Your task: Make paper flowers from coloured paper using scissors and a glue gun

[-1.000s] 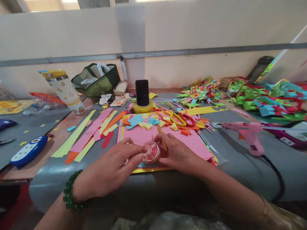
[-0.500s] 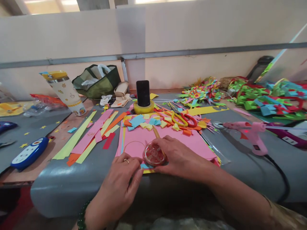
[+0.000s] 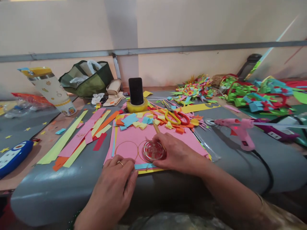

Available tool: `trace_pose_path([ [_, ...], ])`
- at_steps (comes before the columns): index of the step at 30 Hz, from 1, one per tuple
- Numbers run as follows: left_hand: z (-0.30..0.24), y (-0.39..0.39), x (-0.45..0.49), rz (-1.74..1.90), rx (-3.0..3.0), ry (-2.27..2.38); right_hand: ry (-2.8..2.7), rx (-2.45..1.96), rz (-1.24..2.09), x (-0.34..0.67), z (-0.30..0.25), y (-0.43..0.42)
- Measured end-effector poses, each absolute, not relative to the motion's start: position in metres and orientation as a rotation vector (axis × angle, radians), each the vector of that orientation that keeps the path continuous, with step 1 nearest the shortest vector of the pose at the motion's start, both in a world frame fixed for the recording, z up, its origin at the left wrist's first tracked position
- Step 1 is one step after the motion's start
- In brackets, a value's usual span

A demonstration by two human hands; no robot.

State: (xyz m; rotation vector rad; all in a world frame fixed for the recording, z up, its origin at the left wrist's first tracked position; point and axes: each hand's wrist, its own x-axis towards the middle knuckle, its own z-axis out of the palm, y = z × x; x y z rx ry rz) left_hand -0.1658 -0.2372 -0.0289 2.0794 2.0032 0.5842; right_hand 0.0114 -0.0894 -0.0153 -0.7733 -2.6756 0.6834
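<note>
My right hand (image 3: 177, 153) is closed on a pencil (image 3: 157, 129) and its fingers rest against a small clear round lid (image 3: 153, 150) with red inside. The lid lies on a pink paper sheet (image 3: 189, 140). Two pencil-drawn circles (image 3: 126, 150) show on the pink sheet to the lid's left. My left hand (image 3: 115, 182), wearing a ring, lies fingers curled on the near edge of the paper stack, palm down, holding nothing I can make out.
Small coloured paper squares (image 3: 134, 119) and scissors (image 3: 176, 117) lie behind the pink sheet. A phone (image 3: 135, 91) stands in a yellow tape roll. A pink glue gun (image 3: 236, 127) lies right, paper strips (image 3: 79, 135) left, a bottle (image 3: 51, 89) and a green bag (image 3: 86, 78) farther back.
My left hand let go of the round lid and drew back to the paper's near edge. My right hand shifted the lid slightly right, uncovering a second drawn circle.
</note>
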Motion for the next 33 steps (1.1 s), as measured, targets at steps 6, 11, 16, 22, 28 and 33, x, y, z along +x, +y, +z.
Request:
trace_pose_path([
  [6, -0.033, -0.239, -0.170, 0.627, 2.089, 1.940, -2.512, -0.916, 0.789, 0.033, -0.011, -0.074],
  [11, -0.032, -0.236, -0.168, 0.639, 2.073, 1.943, -2.543, -1.016, 0.833, 0.047, -0.011, -0.071],
  [16, -0.030, -0.235, -0.167, 0.639, 2.075, 1.944, -2.559, -0.984, 0.805, 0.049, -0.012, -0.074],
  [22, -0.031, -0.235, -0.168, 0.641, 2.097, 1.937, -2.570, -0.982, 0.852, 0.055, -0.013, -0.071],
  [28, -0.030, -0.236, -0.169, 0.619, 2.095, 1.959, -2.615, -0.959, 0.832, 0.055, -0.011, -0.068],
  [33, -0.030, -0.236, -0.168, 0.607, 2.084, 1.957, -2.639, -0.991, 0.824, 0.055, -0.010, -0.068],
])
